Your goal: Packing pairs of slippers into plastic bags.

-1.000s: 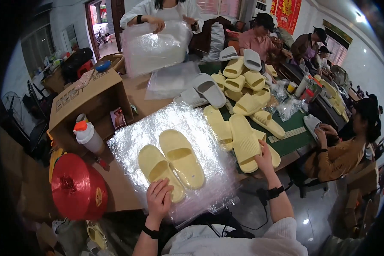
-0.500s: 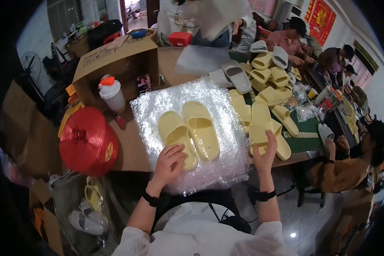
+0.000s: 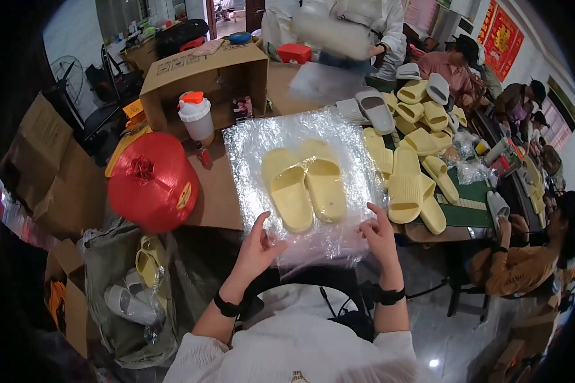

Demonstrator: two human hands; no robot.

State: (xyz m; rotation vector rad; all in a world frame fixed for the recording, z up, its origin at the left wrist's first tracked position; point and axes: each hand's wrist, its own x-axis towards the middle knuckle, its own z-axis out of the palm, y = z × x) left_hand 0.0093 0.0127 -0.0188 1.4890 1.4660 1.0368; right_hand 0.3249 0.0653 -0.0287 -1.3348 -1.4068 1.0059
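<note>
Pair of pale yellow slippers [image 3: 306, 185] side by side on a clear plastic bag [image 3: 300, 143] on the worktop [image 3: 214, 191], left hand [image 3: 257, 250] and right hand [image 3: 380, 235] at the bag's near edge, fingers spread on its film, red twine spool [image 3: 152, 182] left of the bag, loose yellow slippers [image 3: 415, 185] right of it

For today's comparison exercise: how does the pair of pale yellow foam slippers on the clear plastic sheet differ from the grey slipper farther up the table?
The pair of pale yellow foam slippers lies side by side on the crinkled clear plastic sheet; the grey slipper lies alone, off the sheet. The yellow pair is near the left hand and right hand; the grey one is far off. Both are open-toed slides.
</note>
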